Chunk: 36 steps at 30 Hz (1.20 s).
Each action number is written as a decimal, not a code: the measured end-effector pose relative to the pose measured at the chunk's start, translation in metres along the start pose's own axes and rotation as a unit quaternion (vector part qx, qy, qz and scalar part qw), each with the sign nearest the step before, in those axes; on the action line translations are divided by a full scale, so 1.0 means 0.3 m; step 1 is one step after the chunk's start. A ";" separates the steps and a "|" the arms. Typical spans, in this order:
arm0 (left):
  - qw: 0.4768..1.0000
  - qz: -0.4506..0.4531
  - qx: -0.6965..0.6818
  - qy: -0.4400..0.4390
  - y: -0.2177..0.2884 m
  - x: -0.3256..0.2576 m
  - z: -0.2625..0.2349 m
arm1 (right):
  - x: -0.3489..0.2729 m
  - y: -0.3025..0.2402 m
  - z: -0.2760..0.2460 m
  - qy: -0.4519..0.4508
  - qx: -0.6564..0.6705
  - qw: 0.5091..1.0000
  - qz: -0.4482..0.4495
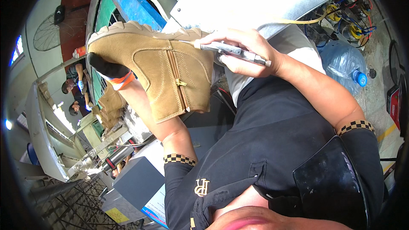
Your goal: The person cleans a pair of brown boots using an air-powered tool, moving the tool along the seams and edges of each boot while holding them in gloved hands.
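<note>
A tan suede boot (pixel 145 66) with a side zipper (pixel 178 81) lies on its side in front of me, its chunky sole (pixel 128 29) turned away. My left hand (pixel 106 66), in a dark covering with an orange and white band at the wrist, is closed around the toe end; part of it is behind the boot. My right hand (pixel 245 51) grips a slim, worn metal hand tool (pixel 234 51) with a thin tip. That tip points at the line where upper meets sole, near the top of the zipper, and seems to touch it.
A white work surface (pixel 238 0) spreads beyond the boot, with a yellow hose (pixel 298 21) at its edge. At right are a large clear water bottle (pixel 343 66) and tangled wires (pixel 353 21). More tan boots (pixel 111 106) stand at left, with co-workers (pixel 76 89) farther off.
</note>
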<state>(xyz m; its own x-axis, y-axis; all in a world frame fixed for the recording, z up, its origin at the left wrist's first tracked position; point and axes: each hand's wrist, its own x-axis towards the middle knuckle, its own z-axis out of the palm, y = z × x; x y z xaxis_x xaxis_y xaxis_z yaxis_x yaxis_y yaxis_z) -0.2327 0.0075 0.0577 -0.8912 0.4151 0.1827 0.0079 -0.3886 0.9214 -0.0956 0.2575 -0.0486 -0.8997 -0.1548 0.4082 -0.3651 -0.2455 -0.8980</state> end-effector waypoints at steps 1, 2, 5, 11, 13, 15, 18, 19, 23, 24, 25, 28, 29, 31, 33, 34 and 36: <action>1.000 0.005 0.004 0.000 -0.007 -0.001 -0.011 | -0.010 0.006 -0.005 -0.003 0.011 1.000 0.020; 1.000 0.008 0.012 -0.002 -0.021 -0.003 -0.025 | -0.017 0.004 -0.008 -0.001 0.004 1.000 0.012; 0.999 0.023 0.034 -0.008 -0.025 0.014 -0.079 | -0.030 0.000 -0.032 0.002 -0.020 1.000 0.011; 0.995 0.043 0.088 0.000 -0.014 -0.042 -0.206 | -0.068 0.016 -0.022 0.008 0.018 0.998 0.061; 0.991 0.060 0.071 0.097 -0.048 -0.071 -0.196 | -0.070 0.016 -0.023 0.021 0.000 0.998 0.051; 0.998 0.035 0.055 0.026 -0.052 -0.115 -0.242 | -0.068 0.007 -0.018 0.028 0.000 0.998 0.052; 0.991 0.035 0.095 0.091 -0.055 -0.184 -0.270 | -0.064 -0.010 -0.004 0.034 0.005 0.997 0.063; 0.987 0.035 0.109 0.112 -0.053 -0.215 -0.278 | -0.061 -0.015 0.000 0.034 0.008 0.997 0.069; 0.964 0.014 0.192 0.184 -0.085 -0.322 -0.320 | -0.043 -0.025 0.017 0.053 0.052 0.992 0.100; 0.953 0.006 0.225 0.202 -0.077 -0.352 -0.332 | -0.039 -0.017 0.026 0.056 0.057 0.993 0.092; 0.942 -0.004 0.256 0.215 -0.078 -0.374 -0.343 | -0.036 -0.009 0.036 0.059 0.062 0.993 0.085; 0.912 -0.033 0.326 0.248 -0.088 -0.411 -0.339 | -0.027 0.018 0.058 0.077 0.049 0.994 0.064; 0.920 -0.035 0.218 0.323 -0.092 -0.429 -0.322 | -0.022 0.025 0.057 0.078 0.043 0.994 0.066; 0.892 -0.058 0.376 0.243 -0.057 -0.540 -0.513 | -0.013 0.024 0.076 0.063 0.047 0.995 0.069; 0.891 -0.089 0.400 0.195 -0.057 -0.577 -0.560 | -0.006 0.063 0.099 0.087 0.041 0.994 0.051; 0.877 -0.091 0.447 0.147 -0.063 -0.611 -0.542 | -0.001 0.074 0.108 0.100 0.037 0.993 0.042; 0.836 -0.090 0.538 0.057 -0.071 -0.693 -0.495 | 0.010 0.062 0.112 0.083 0.014 0.993 0.078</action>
<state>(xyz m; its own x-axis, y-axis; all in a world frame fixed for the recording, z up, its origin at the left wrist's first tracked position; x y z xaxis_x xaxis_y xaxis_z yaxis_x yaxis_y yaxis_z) -0.1148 -0.1926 -0.0508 -0.9588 0.2825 0.0312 0.2185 0.6624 0.7166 -0.0972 0.2204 -0.0585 -0.9726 -0.0340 0.2300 -0.2139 -0.2571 -0.9424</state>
